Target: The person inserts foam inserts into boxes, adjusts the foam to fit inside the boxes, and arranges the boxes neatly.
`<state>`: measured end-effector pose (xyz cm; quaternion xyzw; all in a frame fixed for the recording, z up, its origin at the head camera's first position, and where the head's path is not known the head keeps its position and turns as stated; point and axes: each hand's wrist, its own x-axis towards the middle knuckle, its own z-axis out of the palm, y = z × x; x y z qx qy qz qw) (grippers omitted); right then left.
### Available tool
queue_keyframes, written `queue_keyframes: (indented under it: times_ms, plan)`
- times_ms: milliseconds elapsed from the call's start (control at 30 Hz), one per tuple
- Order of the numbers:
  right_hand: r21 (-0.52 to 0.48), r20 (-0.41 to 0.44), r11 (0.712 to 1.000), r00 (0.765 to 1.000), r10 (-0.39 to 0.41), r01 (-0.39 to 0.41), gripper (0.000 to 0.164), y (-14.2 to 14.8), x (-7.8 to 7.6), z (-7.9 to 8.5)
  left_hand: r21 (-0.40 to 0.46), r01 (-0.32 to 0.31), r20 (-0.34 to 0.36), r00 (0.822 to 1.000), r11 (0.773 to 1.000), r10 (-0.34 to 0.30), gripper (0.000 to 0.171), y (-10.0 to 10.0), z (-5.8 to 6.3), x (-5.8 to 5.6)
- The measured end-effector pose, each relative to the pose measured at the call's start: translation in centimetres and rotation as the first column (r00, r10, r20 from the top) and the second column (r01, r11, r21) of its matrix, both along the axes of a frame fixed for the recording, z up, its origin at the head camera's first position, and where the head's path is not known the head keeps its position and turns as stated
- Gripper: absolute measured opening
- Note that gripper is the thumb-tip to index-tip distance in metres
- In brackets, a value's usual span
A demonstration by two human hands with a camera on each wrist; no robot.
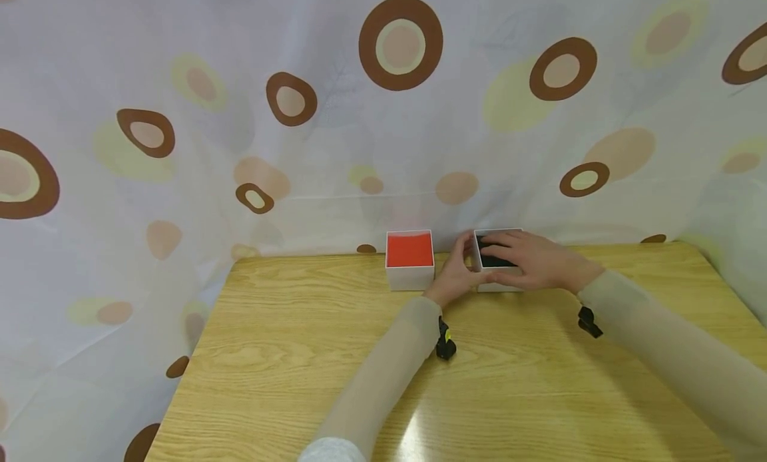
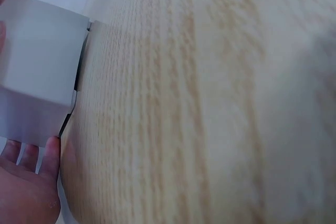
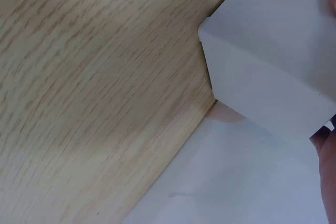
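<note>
Toward the back of the table, a small white box (image 1: 500,287) stands with black material (image 1: 499,261) inside it. My left hand (image 1: 457,275) holds this box at its left side, the thumb reaching toward the front face. In the left wrist view the fingers (image 2: 51,161) touch the box's wall near its base. From the right, my right hand (image 1: 542,259) reaches over the rim, fingers stretched across the black material and thumb toward the front. The right wrist view has the box's plain white walls (image 3: 262,72), with only part of the hand at the edge.
Left of my left hand is a second white box (image 1: 410,279) with red material (image 1: 410,250) in it. Both boxes stand on a wood-grain table (image 1: 287,355), close to its back edge. A patterned curtain (image 1: 335,156) hangs behind and at the sides.
</note>
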<state>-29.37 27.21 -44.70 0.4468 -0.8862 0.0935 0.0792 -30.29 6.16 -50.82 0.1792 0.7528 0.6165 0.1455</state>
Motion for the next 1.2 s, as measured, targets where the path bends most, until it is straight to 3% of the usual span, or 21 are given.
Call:
queue_keyframes:
  times_ms: [200,367,500,733,1067,1200]
  plan:
    - [-0.089,-0.003,0.992,0.996,0.085,-0.085,0.03,0.2,0.1,0.2,0.009,-0.001,0.016,1.0,1.0,0.001,0.1,0.1,0.0,-0.1]
    - [-0.079,0.039,0.994,0.996,0.076,-0.073,0.026,0.2,0.4,0.2,0.007,-0.012,0.009,1.0,1.0,0.012,0.101,-0.1,0.0,-0.1]
    - [-0.072,0.022,0.995,0.997,0.07,-0.068,0.027,0.1,0.2,-0.3,0.015,-0.009,0.008,1.0,1.0,0.009,0.099,-0.2,-0.1,-0.2]
    - [-0.115,-0.019,0.984,0.99,0.137,-0.138,0.012,-0.6,-0.4,-0.6,0.009,-0.009,-0.011,1.0,1.0,0.009,0.099,-0.1,-0.2,-0.1]
    - [-0.061,0.01,0.996,0.998,0.069,-0.068,0.018,-0.7,0.0,-0.6,-0.016,-0.016,-0.007,1.0,1.0,0.016,0.101,-0.1,0.2,0.1]
    - [-0.102,-0.019,0.993,0.998,0.063,-0.065,0.021,-0.2,0.4,-0.5,0.015,0.003,-0.01,1.0,1.0,-0.003,0.099,-0.1,0.1,0.2]
